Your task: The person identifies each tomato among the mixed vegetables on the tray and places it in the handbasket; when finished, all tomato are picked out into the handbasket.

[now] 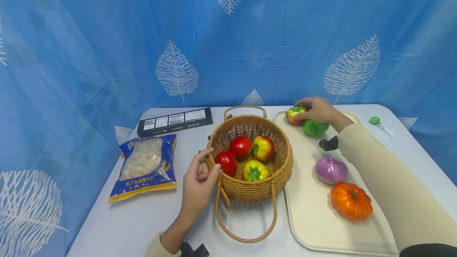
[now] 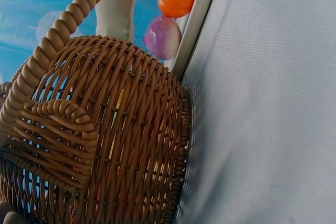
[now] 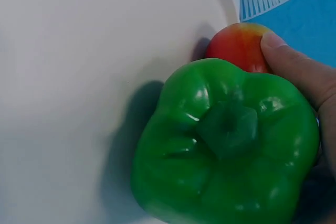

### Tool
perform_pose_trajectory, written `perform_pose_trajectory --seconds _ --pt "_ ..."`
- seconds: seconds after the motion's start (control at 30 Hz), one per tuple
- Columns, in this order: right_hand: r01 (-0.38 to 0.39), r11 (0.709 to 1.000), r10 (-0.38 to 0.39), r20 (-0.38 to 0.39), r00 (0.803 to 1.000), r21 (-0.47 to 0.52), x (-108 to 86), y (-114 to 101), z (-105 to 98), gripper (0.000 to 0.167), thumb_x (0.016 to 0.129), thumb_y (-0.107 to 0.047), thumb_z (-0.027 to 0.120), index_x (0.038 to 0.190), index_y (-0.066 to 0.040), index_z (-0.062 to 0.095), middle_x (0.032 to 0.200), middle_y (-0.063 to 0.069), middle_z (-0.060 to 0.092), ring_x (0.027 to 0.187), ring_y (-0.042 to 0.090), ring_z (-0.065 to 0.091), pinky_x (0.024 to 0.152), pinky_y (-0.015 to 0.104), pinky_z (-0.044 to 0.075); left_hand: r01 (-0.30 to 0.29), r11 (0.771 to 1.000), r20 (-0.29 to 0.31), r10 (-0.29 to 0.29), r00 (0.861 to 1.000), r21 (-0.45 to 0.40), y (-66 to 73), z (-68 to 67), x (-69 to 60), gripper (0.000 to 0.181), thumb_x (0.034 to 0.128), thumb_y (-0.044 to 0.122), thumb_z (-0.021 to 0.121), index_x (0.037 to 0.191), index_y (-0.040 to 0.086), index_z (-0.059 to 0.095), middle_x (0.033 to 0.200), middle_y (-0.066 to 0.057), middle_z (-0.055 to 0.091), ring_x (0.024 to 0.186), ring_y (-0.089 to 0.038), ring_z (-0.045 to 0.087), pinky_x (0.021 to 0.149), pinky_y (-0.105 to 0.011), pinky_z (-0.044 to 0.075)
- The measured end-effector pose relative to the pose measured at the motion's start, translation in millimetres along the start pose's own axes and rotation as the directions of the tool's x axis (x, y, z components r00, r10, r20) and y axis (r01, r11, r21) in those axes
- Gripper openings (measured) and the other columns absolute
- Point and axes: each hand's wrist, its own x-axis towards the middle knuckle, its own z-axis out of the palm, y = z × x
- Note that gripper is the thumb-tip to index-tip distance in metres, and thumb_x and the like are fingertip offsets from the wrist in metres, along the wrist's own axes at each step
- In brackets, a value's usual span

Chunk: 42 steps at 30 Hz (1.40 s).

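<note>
A wicker basket point(image 1: 246, 189) stands mid-table, holding two red fruits, one of them a red fruit point(image 1: 240, 147), and two yellow-and-red tomatoes, one of them a yellow tomato point(image 1: 255, 171). My left hand point(image 1: 197, 187) holds the basket's near left rim between thumb and fingers; only a bit of fingertip shows in the left wrist view. At the far left corner of the cream tray point(image 1: 314, 225), my right hand point(image 1: 319, 111) grips a red-and-yellow tomato point(image 1: 294, 115), thumb on its near side. Close beside it lies a green bell pepper point(image 3: 226, 140), partly covering the tomato in the right wrist view.
A purple onion point(image 1: 331, 170) and an orange pumpkin point(image 1: 351, 202) lie on the tray, left of my right sleeve. Left of the basket are a blue food bag point(image 1: 144, 165) and a black box point(image 1: 175, 122). A small green-topped item point(image 1: 380, 125) lies right of the tray.
</note>
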Motion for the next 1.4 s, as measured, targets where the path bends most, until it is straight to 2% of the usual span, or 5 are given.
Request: perform_pose_trajectory --seconds 0.2,0.3,0.7,1.13,1.4 --pt "-0.012 1.000 0.012 -0.027 1.000 0.021 -2.4 1 -2 0.061 0.089 -0.044 0.080 0.135 -0.008 0.065 0.136 0.026 0.060 0.129 0.045 0.051 0.107 0.062 0.037 -0.002 1.000 -0.006 0.002 1.000 -0.014 2.4 0.9 0.0 0.042 0.0985 0.013 0.070 0.139 0.012 0.059 0.066 -0.004 0.035 0.058 -0.010 0.032 0.049 -0.022 0.026" --pt "0.000 0.999 0.001 -0.040 0.999 0.039 -4.9 -2 -4 0.062 0.089 -0.045 0.080 0.136 -0.008 0.064 0.136 0.025 0.060 0.130 0.044 0.052 0.107 0.061 0.038 -0.001 1.000 -0.007 0.001 1.000 -0.018 3.7 1.1 0.1 0.041 0.0985 0.012 0.070 0.138 0.016 0.059 0.066 -0.003 0.036 0.058 -0.010 0.032 0.050 -0.022 0.026" --pt "0.075 0.988 -0.063 -0.096 0.993 0.132 -17.8 -31 -15 0.064 0.088 -0.044 0.081 0.139 -0.009 0.063 0.141 0.020 0.058 0.128 0.041 0.056 0.103 0.055 0.045 0.002 1.000 -0.005 -0.002 1.000 -0.013 2.1 0.4 -0.4 0.041 0.0988 0.012 0.069 0.139 0.016 0.059 0.066 -0.002 0.036 0.058 -0.010 0.032 0.050 -0.022 0.026" --pt "0.121 0.962 -0.087 -0.147 0.985 0.245 -67.6 -83 -26 0.060 0.087 -0.043 0.081 0.138 -0.015 0.064 0.138 0.010 0.061 0.121 0.034 0.063 0.096 0.044 0.053 0.013 1.000 -0.001 -0.013 1.000 -0.006 3.4 0.2 -1.2 0.043 0.0986 0.012 0.070 0.140 0.012 0.058 0.068 -0.001 0.036 0.059 -0.010 0.033 0.050 -0.022 0.027" --pt "0.165 0.939 -0.102 -0.213 0.972 0.303 -95.8 -111 -22 0.058 0.084 -0.042 0.085 0.135 -0.021 0.066 0.134 0.001 0.064 0.123 0.027 0.063 0.092 0.031 0.054 0.006 1.000 -0.005 -0.006 1.000 -0.007 3.9 0.6 -0.5 0.044 0.0986 0.010 0.069 0.140 0.018 0.058 0.067 -0.001 0.036 0.059 -0.010 0.033 0.049 -0.023 0.028"
